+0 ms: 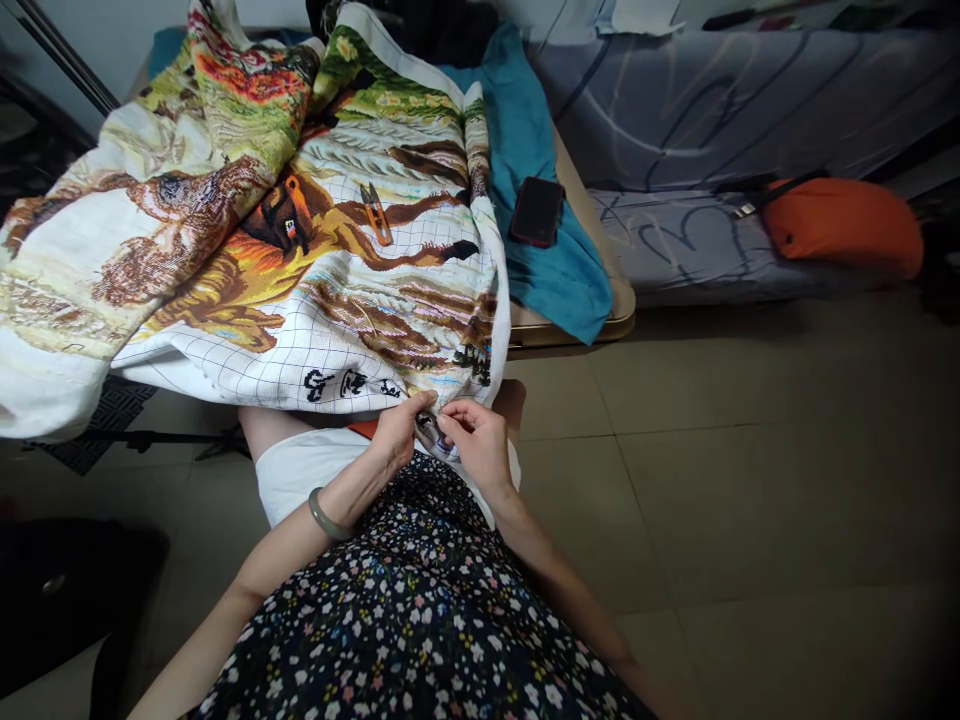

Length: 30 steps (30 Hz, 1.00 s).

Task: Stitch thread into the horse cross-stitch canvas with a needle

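Note:
A large cross-stitch cloth (255, 362) with a printed grid and a stitched horse spreads over my lap and the surface ahead, its left part folded over. My left hand (401, 425) grips the cloth's near edge, thumb on top. Close beside it, my right hand (476, 437) is pinched at the same edge; whatever is between the fingertips is too small to make out. Orange thread snips (376, 215) lie on the stitched area, away from both hands.
A phone (537, 211) rests on a teal cloth (577, 290) at the right edge of the surface. Farther right, an orange pouch (844, 228) sits on a grey patterned sofa (667, 240). A dark object (67, 590) stands at lower left on the tiled floor (735, 500).

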{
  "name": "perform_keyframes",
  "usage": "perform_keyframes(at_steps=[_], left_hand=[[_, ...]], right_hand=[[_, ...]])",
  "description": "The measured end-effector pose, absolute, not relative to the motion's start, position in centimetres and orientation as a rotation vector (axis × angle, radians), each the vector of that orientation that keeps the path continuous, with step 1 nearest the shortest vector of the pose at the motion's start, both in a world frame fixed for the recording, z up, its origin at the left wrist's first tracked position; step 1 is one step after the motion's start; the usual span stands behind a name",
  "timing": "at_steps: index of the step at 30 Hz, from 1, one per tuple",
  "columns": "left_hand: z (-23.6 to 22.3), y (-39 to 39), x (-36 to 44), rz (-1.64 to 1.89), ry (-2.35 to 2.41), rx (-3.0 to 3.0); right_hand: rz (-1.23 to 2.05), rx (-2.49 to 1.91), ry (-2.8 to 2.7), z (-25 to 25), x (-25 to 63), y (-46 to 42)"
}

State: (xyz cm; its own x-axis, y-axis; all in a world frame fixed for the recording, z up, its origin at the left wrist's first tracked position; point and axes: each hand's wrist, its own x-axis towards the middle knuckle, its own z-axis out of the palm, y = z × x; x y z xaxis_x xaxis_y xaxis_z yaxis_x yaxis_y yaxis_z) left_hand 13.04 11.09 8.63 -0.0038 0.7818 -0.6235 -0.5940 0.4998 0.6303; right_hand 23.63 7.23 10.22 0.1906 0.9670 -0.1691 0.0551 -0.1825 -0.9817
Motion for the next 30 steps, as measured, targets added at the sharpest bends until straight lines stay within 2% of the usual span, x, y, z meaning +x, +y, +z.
perform_keyframes(at_steps=[9,30], left_hand=[[10.1,11.2,13.2,1.054,1.202,0.161],[9.9,10.7,13.1,1.062,1.006,0.109]], right_hand=[[0.983,-1.532,-1.093,9.4,23.1,7.4],[1.087,-1.491,-0.963,10.2,23.5,7.8]])
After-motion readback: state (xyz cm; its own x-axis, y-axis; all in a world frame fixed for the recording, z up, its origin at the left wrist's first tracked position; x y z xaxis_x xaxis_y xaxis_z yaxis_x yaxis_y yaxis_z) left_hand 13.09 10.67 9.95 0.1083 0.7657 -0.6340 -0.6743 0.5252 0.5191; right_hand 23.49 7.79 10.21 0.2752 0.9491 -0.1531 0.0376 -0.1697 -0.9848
